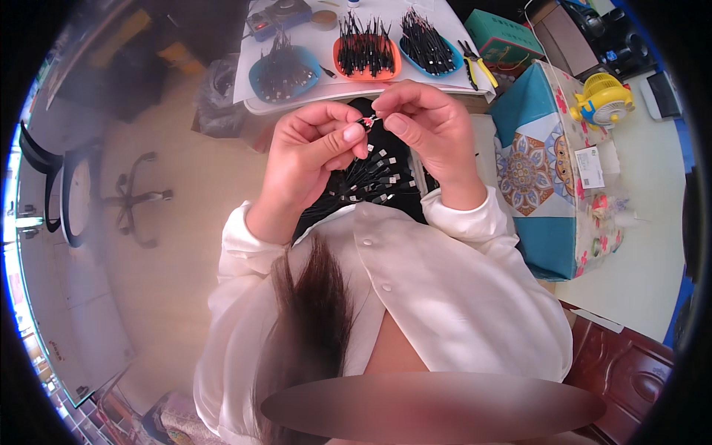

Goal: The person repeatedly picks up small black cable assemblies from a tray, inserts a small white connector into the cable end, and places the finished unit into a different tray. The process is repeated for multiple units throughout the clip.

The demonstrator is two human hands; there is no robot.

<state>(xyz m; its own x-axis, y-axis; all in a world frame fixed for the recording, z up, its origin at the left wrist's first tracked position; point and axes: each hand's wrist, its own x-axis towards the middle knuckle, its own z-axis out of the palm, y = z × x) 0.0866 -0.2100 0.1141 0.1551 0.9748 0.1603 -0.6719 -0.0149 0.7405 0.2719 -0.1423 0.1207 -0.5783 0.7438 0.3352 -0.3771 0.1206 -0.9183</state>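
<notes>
We pinch a small red-tipped wire piece (370, 120) between both hands at upper centre of the frame: left hand (311, 159) and right hand (430, 126) closed on it. We judge this the joining step; next calls for fine fingertip alignment, above the bundle of black leads (371, 178) in our lap.

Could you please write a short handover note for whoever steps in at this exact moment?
Left hand and right hand pinch one small red-and-black wired part between them, above the lap.
A bundle of black wired parts with pale tags lies on the lap.
On the white table: two blue trays and an orange tray, each filled with black wired parts; yellow-handled pliers beside them.
Done: the trays hold many pieces.
Left: the lap bundle, not yet in a tray.
</notes>
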